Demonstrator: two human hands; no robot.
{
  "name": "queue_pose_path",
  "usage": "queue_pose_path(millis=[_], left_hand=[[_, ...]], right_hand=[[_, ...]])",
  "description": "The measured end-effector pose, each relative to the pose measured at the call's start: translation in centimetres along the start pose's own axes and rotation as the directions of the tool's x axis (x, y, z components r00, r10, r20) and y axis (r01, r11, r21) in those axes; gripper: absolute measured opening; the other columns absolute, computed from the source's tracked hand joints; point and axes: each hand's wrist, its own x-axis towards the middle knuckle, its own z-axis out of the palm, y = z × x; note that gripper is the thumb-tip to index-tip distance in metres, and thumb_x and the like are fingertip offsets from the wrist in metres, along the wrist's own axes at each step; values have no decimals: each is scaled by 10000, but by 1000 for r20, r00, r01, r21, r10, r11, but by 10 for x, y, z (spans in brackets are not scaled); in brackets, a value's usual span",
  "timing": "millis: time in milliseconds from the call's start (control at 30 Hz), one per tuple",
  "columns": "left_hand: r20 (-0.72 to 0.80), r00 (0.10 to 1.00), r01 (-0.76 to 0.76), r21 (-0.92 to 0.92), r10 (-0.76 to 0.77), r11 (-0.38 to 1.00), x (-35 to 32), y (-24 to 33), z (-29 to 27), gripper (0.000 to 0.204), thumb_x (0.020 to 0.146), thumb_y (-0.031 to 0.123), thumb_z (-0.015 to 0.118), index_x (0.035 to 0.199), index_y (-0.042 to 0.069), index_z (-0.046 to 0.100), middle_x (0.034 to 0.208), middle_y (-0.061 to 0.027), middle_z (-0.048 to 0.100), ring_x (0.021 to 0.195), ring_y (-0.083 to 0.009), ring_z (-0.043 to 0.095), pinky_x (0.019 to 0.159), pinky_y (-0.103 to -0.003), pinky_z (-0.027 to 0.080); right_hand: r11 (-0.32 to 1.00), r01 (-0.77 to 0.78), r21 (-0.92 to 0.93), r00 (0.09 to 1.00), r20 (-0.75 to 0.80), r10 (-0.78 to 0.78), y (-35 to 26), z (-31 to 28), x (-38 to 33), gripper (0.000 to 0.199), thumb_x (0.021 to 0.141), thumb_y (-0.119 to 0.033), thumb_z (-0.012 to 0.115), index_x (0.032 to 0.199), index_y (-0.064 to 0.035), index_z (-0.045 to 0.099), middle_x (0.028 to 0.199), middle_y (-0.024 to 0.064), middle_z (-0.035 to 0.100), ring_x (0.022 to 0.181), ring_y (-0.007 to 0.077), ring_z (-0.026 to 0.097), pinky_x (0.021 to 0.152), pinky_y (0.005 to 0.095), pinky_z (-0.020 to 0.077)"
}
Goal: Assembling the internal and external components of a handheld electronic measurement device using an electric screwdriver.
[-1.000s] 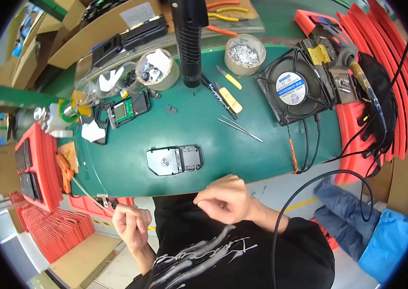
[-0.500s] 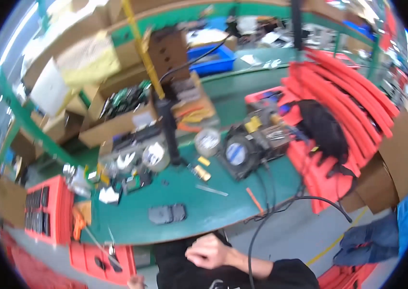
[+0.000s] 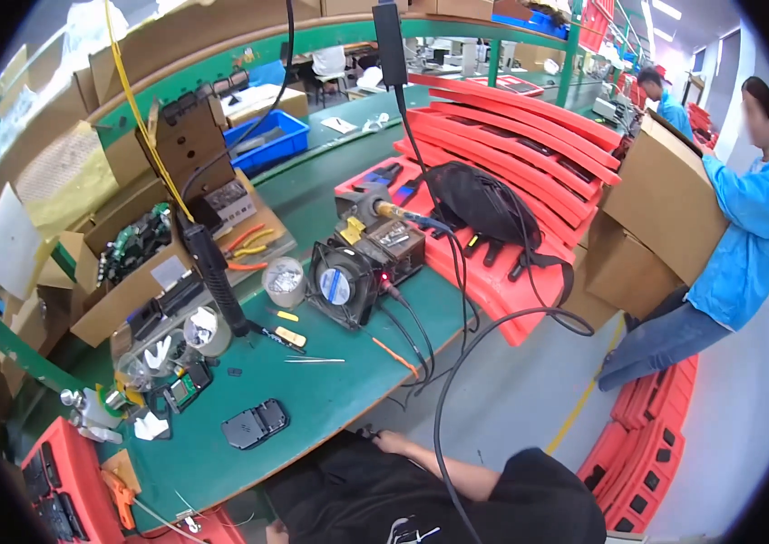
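My right hand [image 3: 391, 442] rests at the near edge of the green workbench [image 3: 330, 399], above my black-sleeved forearm; its fingers curl over the edge, out of sight, so I cannot tell whether they are open or closed, and nothing shows in their grip. My left hand is mostly out of view; a sliver of skin at the lower edge may be it, state unreadable.

Nearest thing: a flat, dark grey, rounded-rectangular plastic casing [image 3: 256, 423] lying on the matte bench surface, to the left of my fingers and apart from them. Beyond my fingers, farther up the bench, lie thin metal tweezers [image 3: 314, 361] and a slim orange-handled tool [image 3: 394, 356]. Farther still stands a square black fan [image 3: 340, 285] with a round hub, beside a clear round tub of small metal parts [image 3: 284, 279]. A glossy black cable [image 3: 457, 363] loops down just right of my fingers.

Right of the bench, curved red plastic trays [image 3: 511, 136] are stacked, with a soft black bag [image 3: 480, 204] on top. Well away, a person in a blue top [image 3: 747, 236] holds a brown cardboard box [image 3: 657, 199].
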Motion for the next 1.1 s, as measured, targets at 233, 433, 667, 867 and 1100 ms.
queue_pose_path(millis=[233, 433, 667, 867, 1100], left_hand=[[27, 978, -206, -73, 209, 976, 102, 64, 18, 254, 923, 155, 552, 959, -68, 670, 796, -103, 643, 734, -198, 520, 626, -415, 478], [166, 934, -290, -169, 318, 942, 154, 110, 38, 244, 940, 165, 572, 981, -51, 676, 822, -90, 656, 749, -184, 549, 645, -393, 487], [228, 882, -348, -271, 411, 897, 238, 174, 33, 232, 960, 178, 595, 1007, -32, 683, 852, -75, 672, 767, -168, 582, 667, -367, 498], [156, 887, -367, -332, 434, 869, 246, 215, 42, 223, 977, 188, 615, 1030, -16, 689, 878, -62, 686, 783, -155, 611, 686, -346, 507], [-231, 944, -297, -272, 237, 915, 120, 124, 34, 214, 997, 201, 638, 1056, 4, 696, 909, -47, 701, 800, -139, 644, 708, -320, 518]], right_hand=[[985, 45, 164, 999, -21, -42, 50, 85, 109, 416, 997, -304, 530, 1322, -72, 650, 1306, 211, 667, 1232, 367, 619, 1037, 470, 476], [965, -191, 181, 950, -214, 228, 57, 93, 103, 407, 994, -315, 544, 1290, -66, 669, 1314, 214, 664, 1251, 376, 603, 1057, 478, 458], [954, -285, 98, 873, -385, 300, 102, 14, -15, 409, 994, -327, 555, 1273, -53, 676, 1305, 211, 670, 1246, 372, 604, 1065, 476, 449], [955, -296, -32, 864, -436, 253, 95, 8, -58, 412, 993, -337, 564, 1257, -43, 682, 1297, 208, 675, 1242, 369, 604, 1073, 474, 442], [967, -20, -254, 986, -167, -24, 49, 50, -57, 418, 993, -348, 575, 1240, -31, 689, 1288, 205, 681, 1237, 366, 605, 1082, 472, 434]])
